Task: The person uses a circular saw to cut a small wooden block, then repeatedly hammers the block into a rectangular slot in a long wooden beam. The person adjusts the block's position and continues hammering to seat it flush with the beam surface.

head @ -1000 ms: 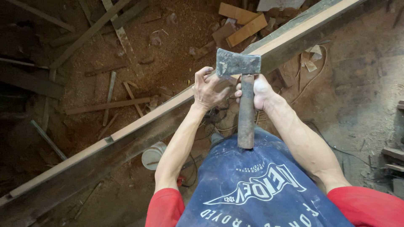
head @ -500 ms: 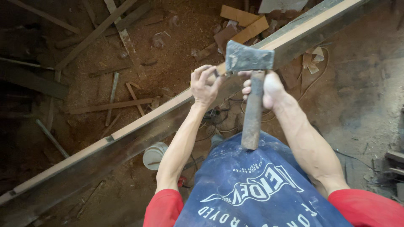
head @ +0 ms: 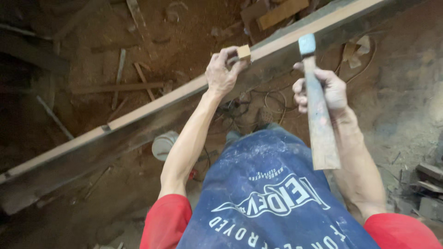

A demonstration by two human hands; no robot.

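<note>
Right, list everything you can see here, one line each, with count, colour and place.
beam: one, grey-brown with pale top, long, slanting from lower left to upper right
block: one, tan wood, on the beam's top edge, pinched by the left hand
hammer: one, grey head, worn wooden handle, in the right hand, head raised near the beam
tub: one, white, round, on the floor under the beam
cables: several, dark, tangled on the floor under the beam
offcuts: several, brown wood, scattered on the sawdust floor beyond the beam
apron: one, blue with white print, bottom centre
sleeves: two, red, bottom corners
left hand: holding the block
right hand: gripping the hammer handle
</note>
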